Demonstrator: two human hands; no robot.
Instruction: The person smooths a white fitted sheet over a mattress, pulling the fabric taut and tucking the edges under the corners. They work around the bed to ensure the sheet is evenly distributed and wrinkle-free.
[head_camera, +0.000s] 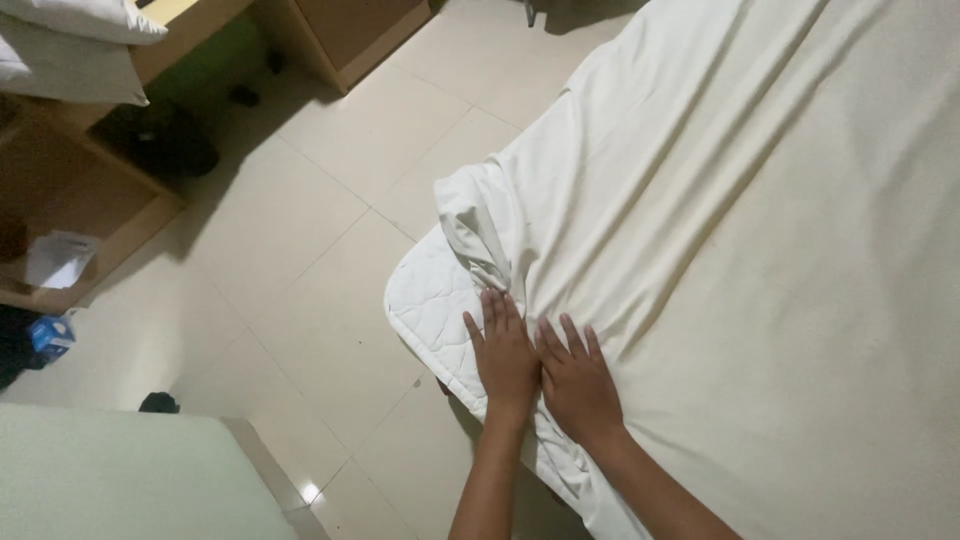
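Fingers (500, 315) of the left hand (505, 360) lie flat and close together, palm down, on the seam where a cream bed sheet (760, 260) meets the bared corner of the quilted mattress (425, 305). Just beside it, touching along the thumb side, the right hand (578, 385) presses down on the sheet with fingers slightly spread; neither hand pinches any cloth. The sheet is soft, matte woven fabric, drawn into long creases that fan out from the hands toward the far side of the bed. At the corner it is bunched and folded back in a crumpled flap (480, 235), leaving a rounded patch of white mattress with stitched wavy quilting uncovered. The rest of the sheet spreads over the bed, filling the right of the view and hanging over the near edge.

Below the bed lies a floor (300, 290) of large glossy pale beige tiles with thin grout lines. At the upper left stands a wooden shelf unit (90, 180) with open compartments: white pillows (70, 45) rest on top, a white paper-like item (55, 260) sits in one compartment, and a dark shape fills another, too dim to identify. A pale green surface (110, 470) fills the lower left corner.
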